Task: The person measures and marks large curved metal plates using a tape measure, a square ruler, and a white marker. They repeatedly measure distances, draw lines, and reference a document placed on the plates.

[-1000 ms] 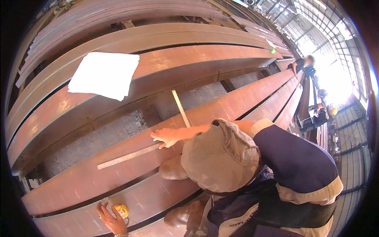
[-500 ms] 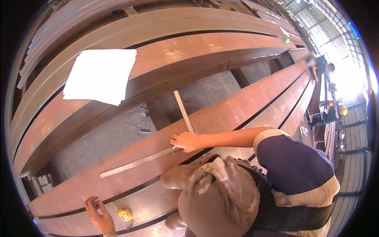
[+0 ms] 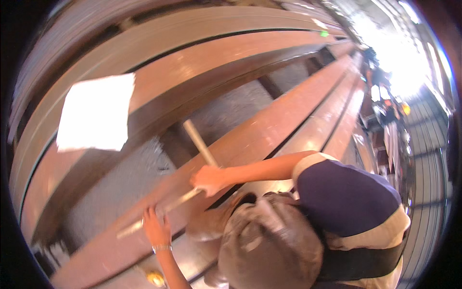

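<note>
My right hand (image 3: 210, 179) is closed over the corner of a pale L-shaped framing square (image 3: 197, 139) on a long rust-brown steel beam (image 3: 269, 127). One leg of the square juts past the beam's far edge; the other runs down-left along the beam. My left hand (image 3: 156, 227), with a band at the wrist, reaches in from the lower edge with fingers stretched out over that lower leg. Whether it presses the leg is blurred. A yellow tape measure (image 3: 155, 278) lies left of my left forearm. A wrinkled brown cloth-covered shape (image 3: 269, 243) fills the space between my arms.
A white sheet (image 3: 96, 113) lies across beams at the left. Dark gaps separate the parallel beams, and a grey surface (image 3: 113, 180) shows lower between them. Blurred people (image 3: 380, 79) stand far right. A small green object (image 3: 324, 33) lies at the far end.
My left hand has moved up and right, from beside the tape measure to the lower leg of the square. My right hand stays at the corner. The view has shifted and blurred.
</note>
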Demonstrator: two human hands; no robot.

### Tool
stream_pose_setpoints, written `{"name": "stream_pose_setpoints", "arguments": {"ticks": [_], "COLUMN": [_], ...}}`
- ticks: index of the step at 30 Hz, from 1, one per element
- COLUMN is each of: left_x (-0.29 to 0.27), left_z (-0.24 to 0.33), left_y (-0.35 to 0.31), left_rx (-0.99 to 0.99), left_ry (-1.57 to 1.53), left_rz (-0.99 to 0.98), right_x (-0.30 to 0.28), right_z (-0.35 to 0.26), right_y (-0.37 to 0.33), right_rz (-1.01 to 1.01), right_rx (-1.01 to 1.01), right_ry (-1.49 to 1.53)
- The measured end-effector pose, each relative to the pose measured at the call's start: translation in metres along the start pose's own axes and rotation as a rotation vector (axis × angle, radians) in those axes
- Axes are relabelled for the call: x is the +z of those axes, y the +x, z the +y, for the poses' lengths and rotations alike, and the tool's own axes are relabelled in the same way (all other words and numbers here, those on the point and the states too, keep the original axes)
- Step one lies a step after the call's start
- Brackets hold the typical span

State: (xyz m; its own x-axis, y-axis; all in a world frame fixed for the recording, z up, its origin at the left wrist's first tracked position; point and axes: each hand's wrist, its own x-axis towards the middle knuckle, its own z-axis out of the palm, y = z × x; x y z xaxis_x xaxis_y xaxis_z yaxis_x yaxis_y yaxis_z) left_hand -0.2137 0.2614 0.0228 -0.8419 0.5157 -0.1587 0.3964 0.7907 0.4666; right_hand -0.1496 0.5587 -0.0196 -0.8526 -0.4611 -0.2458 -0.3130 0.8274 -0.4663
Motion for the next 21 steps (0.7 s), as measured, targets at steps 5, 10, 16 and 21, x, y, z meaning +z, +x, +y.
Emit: {"name": "stream_pose_setpoints", "arguments": {"ticks": [5,10,16,21], "left_x": [0.003,0.005,-0.009,-0.007], "left_z": [-0.022,-0.062,-0.067,-0.064], "left_y": [0.018,0.087,0.125,0.104], "left_rx": [0.179,0.246,0.661,0.367], "left_ry": [0.194,0.154,0.145,-0.024], "left_rz": [0.052,0.164,0.369,0.265], "right_x": [-0.023,-0.082,-0.165,-0.193], "right_z": [0.025,0.051,0.039,0.033], "right_y": [0.038,0.106,0.134,0.144], "right_rz": [0.309,0.279,0.305,0.473], "right_rx": [-0.152,-0.080,-0.273,-0.429], "right_ry": [0.084,-0.129,-0.425,-0.466]}}
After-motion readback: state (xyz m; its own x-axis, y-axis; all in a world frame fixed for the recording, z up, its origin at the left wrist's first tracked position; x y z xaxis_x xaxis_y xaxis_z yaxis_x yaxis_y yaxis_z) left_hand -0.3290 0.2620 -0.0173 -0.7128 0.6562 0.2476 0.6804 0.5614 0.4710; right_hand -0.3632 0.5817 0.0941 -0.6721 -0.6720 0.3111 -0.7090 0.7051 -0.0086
